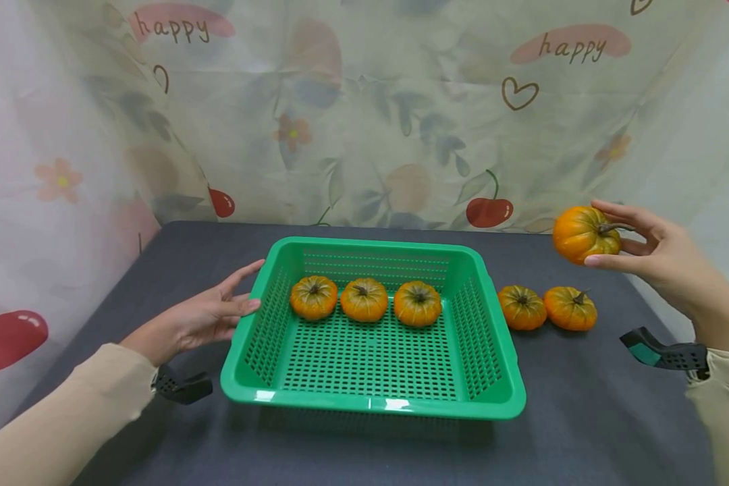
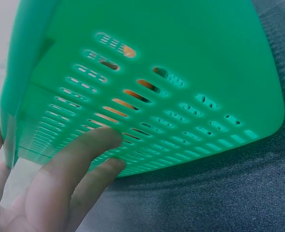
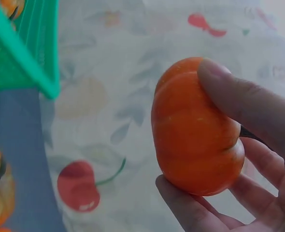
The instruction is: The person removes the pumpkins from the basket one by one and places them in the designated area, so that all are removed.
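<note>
In the head view, my right hand [image 1: 662, 253] holds a small orange pumpkin [image 1: 585, 234] up above the right side of the table. The right wrist view shows the thumb on one side of this pumpkin [image 3: 195, 130] and the fingers on the other. My left hand [image 1: 209, 314] holds the left rim of a green plastic basket [image 1: 373, 403], thumb at the rim. Two of its fingers [image 2: 70, 174] rest against the slotted outer wall in the left wrist view. Inside the basket, three pumpkins [image 1: 364, 300] sit in a row along the back.
Two more pumpkins [image 1: 522, 308] [image 1: 570, 309] stand side by side on the dark table [image 1: 583, 418], just right of the basket. A printed curtain [image 1: 364, 121] with cherries and flowers hangs behind the table and along its sides.
</note>
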Action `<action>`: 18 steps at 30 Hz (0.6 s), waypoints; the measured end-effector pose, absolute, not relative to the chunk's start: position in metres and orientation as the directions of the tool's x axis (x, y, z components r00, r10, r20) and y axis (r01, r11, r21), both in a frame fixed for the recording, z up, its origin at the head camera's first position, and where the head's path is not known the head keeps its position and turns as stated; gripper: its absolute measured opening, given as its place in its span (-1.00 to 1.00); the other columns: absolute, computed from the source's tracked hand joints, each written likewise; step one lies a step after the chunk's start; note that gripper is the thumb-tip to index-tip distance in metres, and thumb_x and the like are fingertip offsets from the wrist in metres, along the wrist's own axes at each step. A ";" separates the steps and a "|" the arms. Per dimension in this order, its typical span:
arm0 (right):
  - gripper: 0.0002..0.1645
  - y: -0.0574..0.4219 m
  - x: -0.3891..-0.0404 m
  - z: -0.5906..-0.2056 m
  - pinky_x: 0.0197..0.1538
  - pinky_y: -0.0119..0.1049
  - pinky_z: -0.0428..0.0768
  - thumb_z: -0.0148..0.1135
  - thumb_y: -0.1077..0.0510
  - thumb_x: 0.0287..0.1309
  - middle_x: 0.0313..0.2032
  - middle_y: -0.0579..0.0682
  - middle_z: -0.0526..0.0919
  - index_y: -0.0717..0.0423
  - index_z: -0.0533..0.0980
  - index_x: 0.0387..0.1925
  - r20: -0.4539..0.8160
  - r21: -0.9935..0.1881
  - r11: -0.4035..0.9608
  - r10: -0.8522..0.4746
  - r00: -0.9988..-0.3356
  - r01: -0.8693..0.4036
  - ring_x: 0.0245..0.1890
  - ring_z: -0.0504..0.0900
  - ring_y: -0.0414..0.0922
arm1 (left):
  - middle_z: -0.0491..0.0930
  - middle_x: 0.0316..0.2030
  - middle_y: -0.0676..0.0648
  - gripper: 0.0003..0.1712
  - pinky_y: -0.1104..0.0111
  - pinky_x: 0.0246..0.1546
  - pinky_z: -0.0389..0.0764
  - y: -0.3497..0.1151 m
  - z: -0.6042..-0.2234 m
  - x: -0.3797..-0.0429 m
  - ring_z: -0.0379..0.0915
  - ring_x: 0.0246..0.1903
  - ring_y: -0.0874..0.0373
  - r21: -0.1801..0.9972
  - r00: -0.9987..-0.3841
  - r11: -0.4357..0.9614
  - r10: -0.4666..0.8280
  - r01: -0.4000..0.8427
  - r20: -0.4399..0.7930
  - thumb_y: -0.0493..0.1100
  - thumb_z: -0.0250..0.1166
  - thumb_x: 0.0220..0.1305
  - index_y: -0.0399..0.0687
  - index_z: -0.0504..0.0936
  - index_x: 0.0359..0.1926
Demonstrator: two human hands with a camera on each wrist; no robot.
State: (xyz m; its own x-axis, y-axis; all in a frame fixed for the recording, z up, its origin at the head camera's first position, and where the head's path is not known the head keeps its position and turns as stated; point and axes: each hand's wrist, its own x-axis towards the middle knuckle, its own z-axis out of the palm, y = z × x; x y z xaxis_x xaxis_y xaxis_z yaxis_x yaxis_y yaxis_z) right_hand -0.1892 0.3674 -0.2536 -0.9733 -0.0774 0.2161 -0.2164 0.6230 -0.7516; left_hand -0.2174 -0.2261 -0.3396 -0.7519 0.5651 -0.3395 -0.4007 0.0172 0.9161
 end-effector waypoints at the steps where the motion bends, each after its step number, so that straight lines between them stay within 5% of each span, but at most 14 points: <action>1: -0.09 0.372 -0.189 -0.257 -0.19 -0.69 0.57 0.34 0.32 0.13 0.31 -0.21 0.24 -0.16 0.20 0.44 0.212 -0.756 0.621 -0.067 -0.975 -0.207 -0.07 0.47 -0.57 | -0.10 0.48 -0.34 0.03 0.07 -0.01 0.64 -0.226 -0.340 -0.217 0.66 -0.07 0.02 0.916 -0.752 0.017 0.565 -0.400 -0.339 -0.24 0.14 0.41 0.53 -0.38 0.50; 7: -0.14 0.399 -0.183 -0.276 -0.22 -0.71 0.55 0.32 0.29 0.16 0.32 -0.24 0.22 -0.12 0.21 0.44 0.201 -0.765 0.625 0.002 -0.980 -0.155 -0.13 0.49 -0.65 | -0.13 0.49 -0.34 0.03 0.06 -0.01 0.64 -0.226 -0.340 -0.218 0.65 -0.06 0.01 0.917 -0.750 0.016 0.570 -0.399 -0.337 -0.24 0.14 0.42 0.54 -0.38 0.50; 13: -0.13 0.420 -0.178 -0.295 -0.23 -0.83 0.42 0.34 0.05 0.18 0.47 -0.10 0.06 -0.22 0.16 0.46 0.174 -0.701 0.711 0.099 -0.980 -0.052 -0.13 0.34 -0.65 | -0.11 0.48 -0.34 0.02 0.07 -0.01 0.65 -0.226 -0.341 -0.217 0.65 -0.06 0.01 0.917 -0.751 0.015 0.568 -0.399 -0.336 -0.24 0.13 0.42 0.56 -0.37 0.49; 18: -0.04 0.436 -0.179 -0.312 -0.32 -0.83 0.33 0.33 -0.07 0.18 0.50 0.15 -0.02 -0.15 0.06 0.50 0.158 -0.653 0.757 0.160 -0.974 0.018 0.26 0.32 0.15 | -0.10 0.48 -0.34 0.01 0.08 -0.02 0.65 -0.227 -0.340 -0.217 0.65 -0.07 0.01 0.917 -0.751 0.013 0.569 -0.399 -0.335 -0.24 0.13 0.42 0.56 -0.36 0.49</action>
